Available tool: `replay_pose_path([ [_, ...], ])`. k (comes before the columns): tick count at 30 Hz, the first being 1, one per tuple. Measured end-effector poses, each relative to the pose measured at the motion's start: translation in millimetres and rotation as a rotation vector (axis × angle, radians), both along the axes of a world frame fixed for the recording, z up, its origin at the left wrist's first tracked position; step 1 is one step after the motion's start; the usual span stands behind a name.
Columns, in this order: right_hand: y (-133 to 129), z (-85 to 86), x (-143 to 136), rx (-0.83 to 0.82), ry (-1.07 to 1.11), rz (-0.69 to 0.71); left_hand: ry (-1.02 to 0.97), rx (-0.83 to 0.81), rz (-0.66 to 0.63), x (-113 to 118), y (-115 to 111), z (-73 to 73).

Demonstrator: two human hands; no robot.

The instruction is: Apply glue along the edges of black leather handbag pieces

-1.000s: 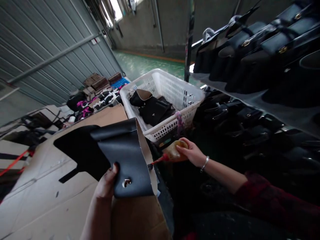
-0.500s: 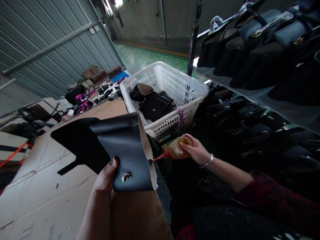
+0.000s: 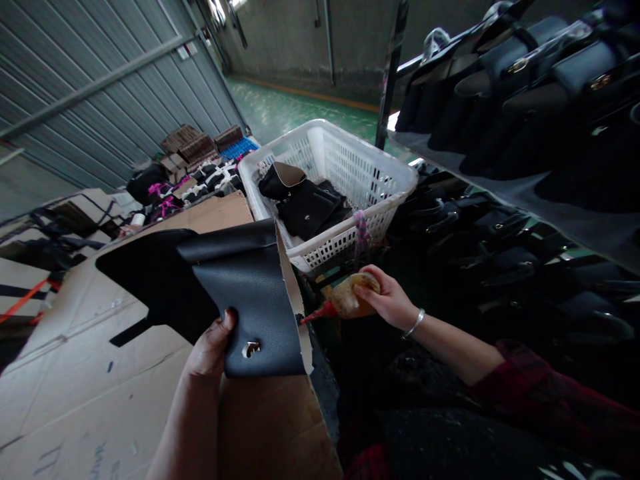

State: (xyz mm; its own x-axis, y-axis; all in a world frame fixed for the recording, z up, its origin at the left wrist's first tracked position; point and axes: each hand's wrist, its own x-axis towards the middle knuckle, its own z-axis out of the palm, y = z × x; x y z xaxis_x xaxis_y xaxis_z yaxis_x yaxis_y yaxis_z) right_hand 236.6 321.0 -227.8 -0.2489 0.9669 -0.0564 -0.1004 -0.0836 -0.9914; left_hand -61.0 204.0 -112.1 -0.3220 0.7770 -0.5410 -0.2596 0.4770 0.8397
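Observation:
My left hand (image 3: 213,347) grips a black leather bag piece (image 3: 250,287) with its thumb on top; the other fingers are hidden underneath. A metal clasp (image 3: 251,349) sits on the leather near the thumb. The piece's pale raw edge (image 3: 295,290) faces right, and a dark flap (image 3: 150,280) extends left over the cardboard. My right hand (image 3: 387,297) is closed around a yellowish squeeze bottle (image 3: 350,295) held on its side. Its red nozzle (image 3: 320,311) points left, and the tip meets the pale edge at a small dark spot.
Behind the bag piece stands a white plastic basket (image 3: 360,167) with black leather pieces (image 3: 310,207) inside. Cardboard (image 3: 65,373) covers the table. On the right, a rack (image 3: 500,170) carries rows of black bags. Stacked brown pieces (image 3: 193,150) and pink-tied bundles lie at the back left.
The bag piece and both hands have shifted slightly left and up in view. The nozzle tip stays at the raw edge, and both holds are unchanged.

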Motion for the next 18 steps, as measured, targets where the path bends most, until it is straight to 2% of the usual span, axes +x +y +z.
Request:
replay_pose_path([
  [4, 3, 0.1, -2, 0.022, -0.023, -0.069, 0.018, -0.006, 0.003, -1, 0, 0.0],
  [13, -1, 1.4, 3, -0.063, 0.042, 0.018, 0.018, -0.021, -0.014, -3, -1, -0.5],
  [18, -6, 4.7, 7, -0.014, -0.015, 0.042, 0.012, 0.004, 0.012, 2, 0, 0.6],
])
